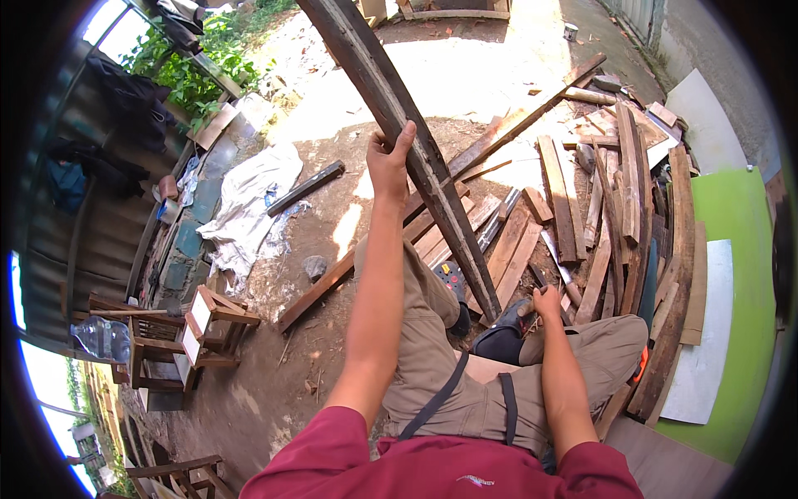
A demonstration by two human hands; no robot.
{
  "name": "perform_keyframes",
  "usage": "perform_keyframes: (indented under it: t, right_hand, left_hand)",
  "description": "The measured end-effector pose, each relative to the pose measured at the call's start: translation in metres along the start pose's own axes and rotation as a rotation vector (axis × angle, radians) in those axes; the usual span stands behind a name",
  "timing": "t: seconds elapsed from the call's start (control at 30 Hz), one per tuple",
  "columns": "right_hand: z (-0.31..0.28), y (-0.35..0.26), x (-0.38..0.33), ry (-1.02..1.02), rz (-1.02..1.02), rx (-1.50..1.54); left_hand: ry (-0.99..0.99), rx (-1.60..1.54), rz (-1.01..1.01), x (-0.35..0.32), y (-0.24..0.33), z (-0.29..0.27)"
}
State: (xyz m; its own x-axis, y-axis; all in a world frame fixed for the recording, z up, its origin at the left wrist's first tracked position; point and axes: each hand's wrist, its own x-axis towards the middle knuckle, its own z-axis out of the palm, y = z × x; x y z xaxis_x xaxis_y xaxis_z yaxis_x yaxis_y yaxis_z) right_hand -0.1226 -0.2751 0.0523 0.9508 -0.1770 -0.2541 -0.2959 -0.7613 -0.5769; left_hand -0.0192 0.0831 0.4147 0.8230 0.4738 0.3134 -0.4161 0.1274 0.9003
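Observation:
A long dark wooden beam (397,104) with a pale stripe along its face slants from the top of the view down to my feet. My left hand (389,165) is closed around its left edge, thumb pointing up. The beam's lower end rests by my dark shoe (501,328). Beside that shoe, my right hand (547,302) is closed low by my bent knee. A thin dark bar (536,274) shows at its fingers, but its kind is unclear. Loose planks (507,258) lie just beyond my feet.
Piled timber (629,183) fills the right side, next to a green panel (716,308). Small wooden stools (218,326) and a clear plastic bottle (101,338) stand at left. A white cloth (253,204) and a short dark wood piece (306,189) lie on the ground.

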Motion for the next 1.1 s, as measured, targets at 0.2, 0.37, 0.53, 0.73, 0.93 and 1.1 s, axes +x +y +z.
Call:
perform_keyframes:
  t: [0.2,0.37,0.53,0.73,0.93,1.1]
  right_hand:
    - [0.027,-0.018,-0.03,-0.305,0.216,-0.045]
    - [0.064,0.042,0.018,-0.207,0.149,-0.062]
    - [0.04,0.007,0.004,-0.594,0.309,0.484]
    - [-0.04,-0.036,0.001,-0.594,0.34,1.058]
    - [-0.162,-0.169,-0.078,-0.633,-0.277,1.474]
    - [-0.244,-0.258,-0.129,-0.302,-0.849,1.272]
  left_hand:
    - [-0.061,-0.189,-0.159,-0.018,0.006,-0.034]
    - [-0.218,-0.274,-0.155,-0.019,0.023,0.009]
    - [-0.194,-0.223,-0.215,-0.033,0.03,-0.01]
    - [-0.254,-0.223,-0.25,-0.03,0.035,0.002]
    - [-0.234,-0.256,-0.243,-0.027,0.033,-0.005]
    - [-0.24,-0.313,-0.248,-0.032,0.038,-0.006]
